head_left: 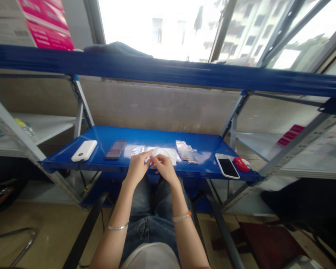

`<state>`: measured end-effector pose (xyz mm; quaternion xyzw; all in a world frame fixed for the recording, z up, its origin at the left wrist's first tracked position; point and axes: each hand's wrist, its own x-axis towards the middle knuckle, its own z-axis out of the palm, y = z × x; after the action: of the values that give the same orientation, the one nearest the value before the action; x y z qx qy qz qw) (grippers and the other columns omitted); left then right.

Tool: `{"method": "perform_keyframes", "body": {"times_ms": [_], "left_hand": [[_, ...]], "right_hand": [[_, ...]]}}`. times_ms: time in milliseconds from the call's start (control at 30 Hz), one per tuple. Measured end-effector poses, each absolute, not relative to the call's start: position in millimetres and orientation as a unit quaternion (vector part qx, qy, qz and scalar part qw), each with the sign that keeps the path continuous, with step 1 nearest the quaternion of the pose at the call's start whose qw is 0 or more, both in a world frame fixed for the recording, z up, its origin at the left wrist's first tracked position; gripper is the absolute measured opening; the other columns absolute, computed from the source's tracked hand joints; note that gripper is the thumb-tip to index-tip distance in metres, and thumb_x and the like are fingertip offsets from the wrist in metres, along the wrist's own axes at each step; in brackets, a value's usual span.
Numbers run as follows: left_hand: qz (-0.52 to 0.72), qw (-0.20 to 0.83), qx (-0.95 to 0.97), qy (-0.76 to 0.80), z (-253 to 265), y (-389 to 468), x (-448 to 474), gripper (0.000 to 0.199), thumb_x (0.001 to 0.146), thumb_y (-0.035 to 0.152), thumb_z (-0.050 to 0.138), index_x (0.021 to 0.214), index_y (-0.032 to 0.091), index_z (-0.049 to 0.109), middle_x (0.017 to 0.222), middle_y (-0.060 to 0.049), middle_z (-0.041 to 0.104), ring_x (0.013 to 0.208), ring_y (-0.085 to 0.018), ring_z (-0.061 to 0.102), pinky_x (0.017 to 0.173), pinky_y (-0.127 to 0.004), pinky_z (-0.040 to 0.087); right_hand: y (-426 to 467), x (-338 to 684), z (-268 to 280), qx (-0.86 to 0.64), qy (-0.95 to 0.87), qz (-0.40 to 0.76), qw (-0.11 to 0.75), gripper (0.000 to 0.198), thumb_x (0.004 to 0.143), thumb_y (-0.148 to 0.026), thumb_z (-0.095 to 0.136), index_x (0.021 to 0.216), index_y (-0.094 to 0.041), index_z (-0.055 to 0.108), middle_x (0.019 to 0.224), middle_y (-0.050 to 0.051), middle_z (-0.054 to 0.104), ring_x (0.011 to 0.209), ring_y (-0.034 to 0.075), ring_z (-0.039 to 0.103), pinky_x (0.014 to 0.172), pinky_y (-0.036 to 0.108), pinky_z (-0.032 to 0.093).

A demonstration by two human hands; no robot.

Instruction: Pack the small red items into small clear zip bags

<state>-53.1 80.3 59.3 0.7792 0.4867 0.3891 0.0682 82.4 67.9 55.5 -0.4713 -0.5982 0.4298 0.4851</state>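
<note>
My left hand [138,165] and my right hand [165,168] meet over the front edge of the blue shelf top [156,135]. Fingers on both hands are bent and drawn together at the tips; whatever sits between them is too small or too hidden to make out. Just behind them lies a crumpled white sheet [171,154], partly covered by the hands. A small shiny clear packet [137,150] rests beside my left hand. To the right of the sheet are several clear plastic bags [186,151] with small reddish bits in them.
At the left stand a white power bank [84,151] with a black cable and a blurred-out dark rectangle [116,149]. A white-framed phone [227,166] and a red-and-white object [241,164] lie at the right. A blue beam [168,71] crosses above; chair armrests flank my legs.
</note>
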Motion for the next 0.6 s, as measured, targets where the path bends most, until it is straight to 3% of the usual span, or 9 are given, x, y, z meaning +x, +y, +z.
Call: {"method": "perform_keyframes", "body": {"times_ms": [167,300,600], "left_hand": [[0.376,0.033,0.787,0.488,61,79,-54,0.037,0.083,0.013,0.054,0.120,0.019,0.059,0.117,-0.008,0.066,0.107,-0.022,0.061,0.093,-0.037,0.046],[0.335,0.008,0.803,0.494,58,79,-49,0.034,0.084,0.012,0.051,0.114,0.021,0.062,0.122,-0.009,0.062,0.111,-0.024,0.058,0.095,-0.043,0.043],[0.315,0.005,0.818,0.481,55,79,-46,0.028,0.085,0.014,0.049,0.104,0.023,0.067,0.125,-0.009,0.060,0.113,-0.026,0.057,0.094,-0.046,0.042]], "right_hand": [[76,84,52,-0.445,-0.467,0.639,0.418,0.048,0.083,-0.061,0.045,0.089,-0.016,0.058,0.074,0.006,0.066,0.056,0.017,0.066,0.040,0.022,0.048],[87,84,45,-0.379,-0.337,0.761,0.406,0.046,0.089,-0.056,0.038,0.084,-0.015,0.057,0.068,0.004,0.065,0.049,0.013,0.064,0.040,0.021,0.049],[89,89,42,-0.320,-0.239,0.797,0.454,0.026,0.090,-0.036,0.049,0.075,-0.015,0.055,0.060,-0.001,0.062,0.053,0.010,0.063,0.056,0.020,0.053]]}}
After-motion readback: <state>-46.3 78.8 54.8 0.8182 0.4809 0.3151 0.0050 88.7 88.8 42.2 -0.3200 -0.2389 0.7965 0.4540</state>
